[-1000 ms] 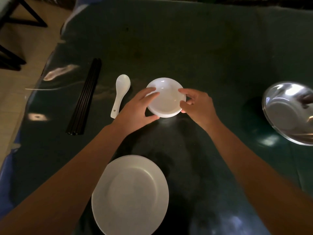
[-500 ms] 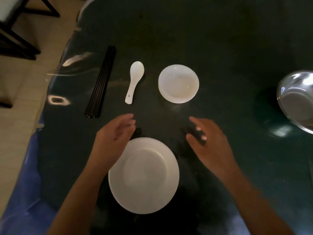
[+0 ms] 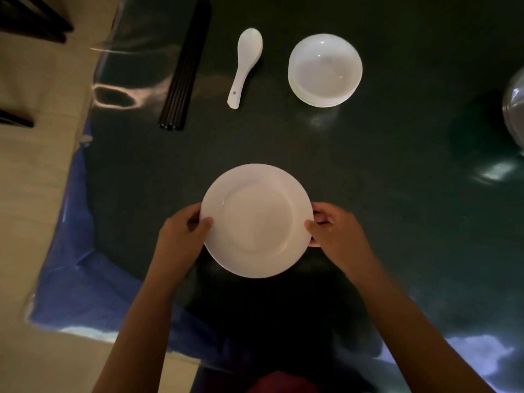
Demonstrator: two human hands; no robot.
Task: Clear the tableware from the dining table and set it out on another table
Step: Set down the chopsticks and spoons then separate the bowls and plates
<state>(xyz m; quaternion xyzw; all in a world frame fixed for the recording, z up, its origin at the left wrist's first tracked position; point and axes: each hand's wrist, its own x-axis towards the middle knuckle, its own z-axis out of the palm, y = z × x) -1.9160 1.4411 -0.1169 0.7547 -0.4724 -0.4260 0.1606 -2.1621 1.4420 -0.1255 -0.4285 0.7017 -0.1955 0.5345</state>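
Having left the small bowl a second ago, the left hand and right hand are now gripping the white plate by opposite rims near the table's front edge; the plate's placing is seemingly beginning.

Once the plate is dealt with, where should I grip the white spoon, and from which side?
Pinch the white spoon by its narrow handle, the near end with the small hole, coming from the near side. It lies flat, bowl end pointing away. The black chopsticks to its left and the small dishes to its right leave room.
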